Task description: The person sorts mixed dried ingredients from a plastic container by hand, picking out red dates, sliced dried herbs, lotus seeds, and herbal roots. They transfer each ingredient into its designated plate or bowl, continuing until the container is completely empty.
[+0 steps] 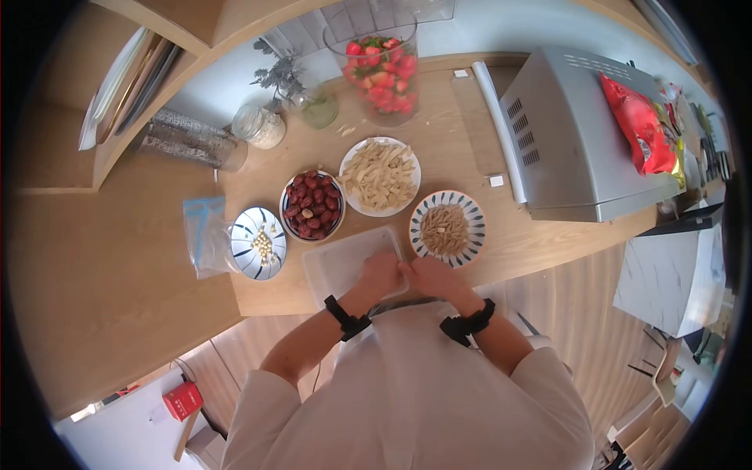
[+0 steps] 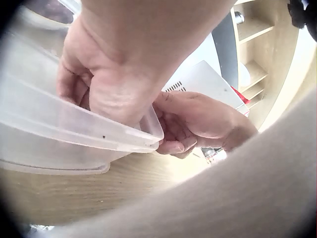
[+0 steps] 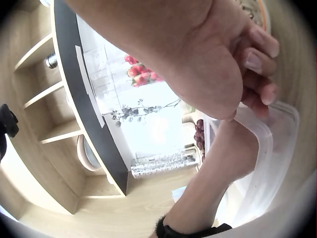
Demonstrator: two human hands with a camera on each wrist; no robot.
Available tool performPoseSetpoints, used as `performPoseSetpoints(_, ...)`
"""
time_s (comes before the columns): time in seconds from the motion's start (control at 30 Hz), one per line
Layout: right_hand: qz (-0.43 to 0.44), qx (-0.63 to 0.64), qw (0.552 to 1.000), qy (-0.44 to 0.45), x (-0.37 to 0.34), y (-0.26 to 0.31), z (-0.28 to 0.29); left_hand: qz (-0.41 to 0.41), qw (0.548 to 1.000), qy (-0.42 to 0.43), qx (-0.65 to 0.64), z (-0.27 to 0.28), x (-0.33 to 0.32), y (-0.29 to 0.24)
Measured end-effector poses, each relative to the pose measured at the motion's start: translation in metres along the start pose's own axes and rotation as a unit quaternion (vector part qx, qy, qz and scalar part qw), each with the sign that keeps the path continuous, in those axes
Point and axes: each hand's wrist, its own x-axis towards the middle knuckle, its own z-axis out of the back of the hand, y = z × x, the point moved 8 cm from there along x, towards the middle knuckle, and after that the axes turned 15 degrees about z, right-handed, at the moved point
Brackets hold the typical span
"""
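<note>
A clear plastic box (image 1: 337,266) stands at the table's front edge, angled. My left hand (image 1: 381,274) reaches into its right front corner with fingers bent; in the left wrist view, the wall of the box (image 2: 54,119) covers the fingertips, and I cannot tell whether they hold anything. At the same corner, from outside, my right hand (image 1: 435,278) grips the rim with curled fingers, as the right wrist view shows beside the box wall (image 3: 265,144). The two hands almost meet. Just beyond the right hand is a patterned bowl (image 1: 479,227) of thin brown strips.
Behind the box stand a bowl of red dates (image 1: 315,207) and a plate of pale strips (image 1: 380,176). To the left are a striped bowl (image 1: 254,223) with pale beads and a zip bag (image 1: 204,235). Strawberries fill a clear bucket (image 1: 382,82); a microwave (image 1: 572,141) is at right.
</note>
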Motion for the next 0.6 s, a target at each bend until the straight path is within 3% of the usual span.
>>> performPoseSetpoints(0.1,-0.001,-0.002,1.0,-0.005,-0.001,0.0,0.001,-0.009,1.0,-0.01,0.025,0.003,0.002,0.005)
performPoseSetpoints(0.2,0.012,-0.002,1.0,-0.011,-0.002,0.004,0.009,-0.075,0.994,-0.053,0.057,0.033,-0.009,0.003)
performPoseSetpoints(0.3,0.016,0.037,0.998,-0.044,-0.008,-0.002,0.024,-0.016,0.999,-0.014,0.035,0.087,-0.028,0.0)
performPoseSetpoints(0.33,0.015,0.037,0.998,-0.045,-0.01,-0.006,0.029,-0.02,1.0,0.001,-0.009,0.1,-0.033,-0.003)
performPoseSetpoints(0.4,0.041,0.079,0.988,-0.126,-0.013,-0.012,0.054,-0.02,0.998,0.013,-0.057,0.122,-0.041,-0.015)
performPoseSetpoints(0.47,0.031,0.069,0.983,-0.169,-0.02,-0.01,0.084,-0.093,0.986,0.0,-0.138,0.14,-0.048,-0.046)
performPoseSetpoints(0.6,-0.004,0.065,0.966,-0.25,-0.033,-0.018,0.135,-0.137,0.969,-0.029,-0.205,0.128,-0.031,-0.077)
